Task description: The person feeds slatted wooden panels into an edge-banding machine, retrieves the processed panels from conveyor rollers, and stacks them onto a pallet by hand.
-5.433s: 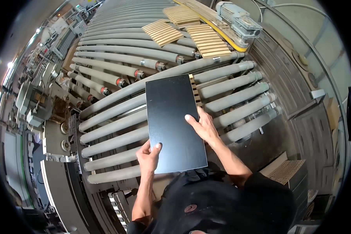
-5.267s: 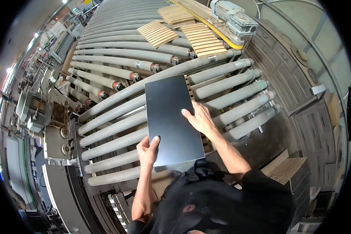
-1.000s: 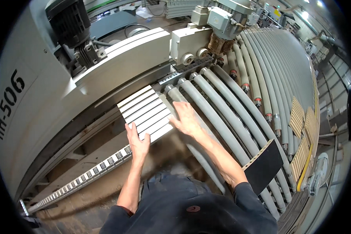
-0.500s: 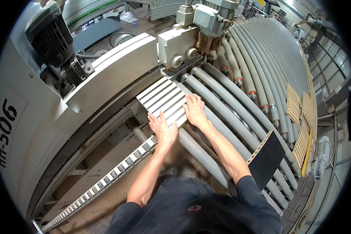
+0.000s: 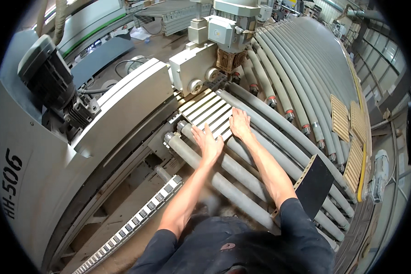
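Observation:
A slatted panel (image 5: 208,111) of pale parallel strips lies on the grey rollers, its far end close to the machine head. My left hand (image 5: 208,142) rests against the panel's near left corner with its fingers stretched out. At the near right corner my right hand (image 5: 240,123) has its fingers bent over the edge. Only part of the near edge shows between the two hands. Just beyond the panel, a machine head (image 5: 194,73) with two round knobs stands beside a grey motor (image 5: 233,34).
Grey conveyor rollers (image 5: 214,180) run under my arms. A black panel (image 5: 316,182) stands tilted beside my right forearm. Several tan grooved pieces (image 5: 340,119) lie at the right edge. A segmented track (image 5: 137,219) and the white machine body (image 5: 123,105) are on my left.
The view has shifted, with more rollers showing on the near left. My hands and the panel appear further along toward the machine head. Both hands stay against the panel.

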`<state>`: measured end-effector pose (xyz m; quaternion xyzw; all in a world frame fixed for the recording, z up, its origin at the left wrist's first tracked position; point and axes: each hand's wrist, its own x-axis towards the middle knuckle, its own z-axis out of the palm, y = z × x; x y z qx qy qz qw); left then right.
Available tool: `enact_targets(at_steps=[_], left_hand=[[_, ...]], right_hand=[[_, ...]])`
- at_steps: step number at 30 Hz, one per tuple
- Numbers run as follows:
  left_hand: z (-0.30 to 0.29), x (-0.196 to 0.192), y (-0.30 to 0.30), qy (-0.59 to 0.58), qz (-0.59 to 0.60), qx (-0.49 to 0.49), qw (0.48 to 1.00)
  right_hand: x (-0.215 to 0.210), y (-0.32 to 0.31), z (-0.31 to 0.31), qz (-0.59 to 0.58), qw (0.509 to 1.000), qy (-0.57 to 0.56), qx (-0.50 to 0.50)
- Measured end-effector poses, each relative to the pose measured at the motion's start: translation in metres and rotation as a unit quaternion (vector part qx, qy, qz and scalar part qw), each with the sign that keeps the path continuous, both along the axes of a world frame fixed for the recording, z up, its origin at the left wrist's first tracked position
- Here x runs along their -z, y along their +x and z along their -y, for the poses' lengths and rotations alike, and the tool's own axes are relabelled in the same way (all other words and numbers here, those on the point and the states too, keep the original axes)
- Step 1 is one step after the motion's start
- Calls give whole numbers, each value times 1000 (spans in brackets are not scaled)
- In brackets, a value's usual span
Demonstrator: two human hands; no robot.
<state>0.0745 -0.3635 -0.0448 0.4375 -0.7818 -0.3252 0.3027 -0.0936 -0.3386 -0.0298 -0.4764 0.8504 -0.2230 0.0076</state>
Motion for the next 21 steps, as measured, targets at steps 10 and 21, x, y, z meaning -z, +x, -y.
enact_targets(at_steps=[10,21], left_hand=[[7,-22,18,92,-166,92,977],[-48,-72,90,386,-197,118,893]], right_hand=[[-27,65,-86,102,985,-12,142],[-32,97,-197,488,836,-202,151]])
